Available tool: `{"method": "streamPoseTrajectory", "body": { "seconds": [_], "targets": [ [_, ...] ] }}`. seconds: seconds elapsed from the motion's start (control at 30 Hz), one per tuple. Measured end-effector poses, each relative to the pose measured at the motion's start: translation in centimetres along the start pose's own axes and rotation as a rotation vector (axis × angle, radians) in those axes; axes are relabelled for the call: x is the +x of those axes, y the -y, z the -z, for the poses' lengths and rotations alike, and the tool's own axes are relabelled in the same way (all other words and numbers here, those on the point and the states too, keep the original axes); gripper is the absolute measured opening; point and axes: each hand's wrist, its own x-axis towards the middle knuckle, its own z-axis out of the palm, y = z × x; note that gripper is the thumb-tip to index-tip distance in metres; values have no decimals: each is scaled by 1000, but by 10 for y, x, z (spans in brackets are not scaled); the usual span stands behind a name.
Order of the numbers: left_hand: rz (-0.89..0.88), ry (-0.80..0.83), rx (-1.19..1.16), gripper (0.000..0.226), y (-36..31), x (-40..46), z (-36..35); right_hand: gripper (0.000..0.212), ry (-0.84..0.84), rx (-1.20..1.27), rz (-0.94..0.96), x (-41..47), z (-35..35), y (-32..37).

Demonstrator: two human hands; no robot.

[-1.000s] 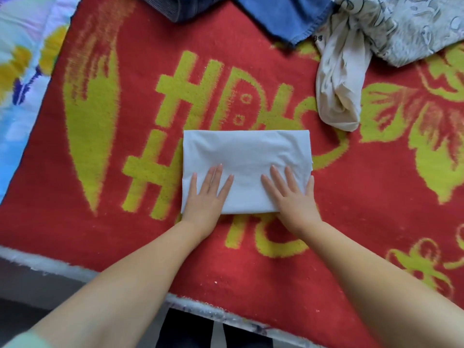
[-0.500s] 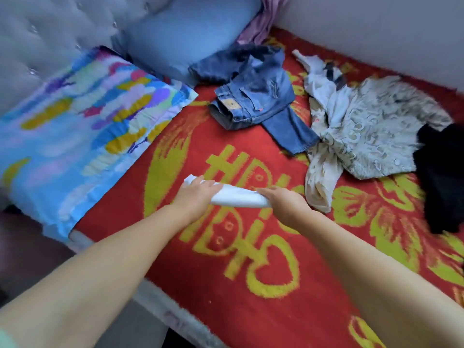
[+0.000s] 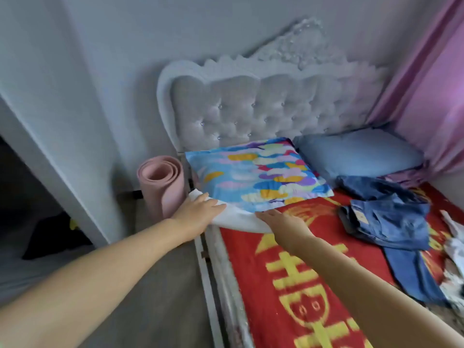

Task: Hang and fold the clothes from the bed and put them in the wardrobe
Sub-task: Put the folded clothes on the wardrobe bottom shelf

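Head view first: straight, close-set fingers (image 3: 213, 203) of the left hand (image 3: 198, 213) lie flat on the folded white garment (image 3: 238, 218), while the right hand (image 3: 283, 219) rests extended on its other end. That garment is a smooth, pale, compact bundle at the near corner of the red blanket (image 3: 276, 272), touching the colourful pillow (image 3: 256, 173). Jeans (image 3: 386, 217) sit crumpled well apart, to the right.

Folded white cloth (image 3: 238, 219) now beside pillow (image 3: 258, 174)

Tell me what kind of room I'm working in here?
Most likely a bedroom: a bed with a tufted headboard, pillows at its head, and a red blanket strewn with jeans.
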Motion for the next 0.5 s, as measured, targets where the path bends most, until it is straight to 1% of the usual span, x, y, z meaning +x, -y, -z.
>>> {"method": "streamPoseTrajectory", "body": {
  "seconds": [0.1, 0.2, 0.27, 0.37, 0.5],
  "targets": [
    [134, -17, 3, 65, 72, -82, -13, 70, -23, -45, 162, 36, 18, 96],
    [253, -4, -20, 68, 140, -168, -31, 65, -35, -76, 283, 63, 26, 201],
    [366, 33, -21, 69, 198, -251, -49, 62, -22, -77, 393, 84, 25, 300],
    [502, 108, -19, 71, 259, -352, -71, 63, -29, -117, 544, 103, 20, 420],
    [637, 197, -69, 74, 316, -464, -88, 77, 41, -161, 698, 116, 12, 553]
  ]
}}
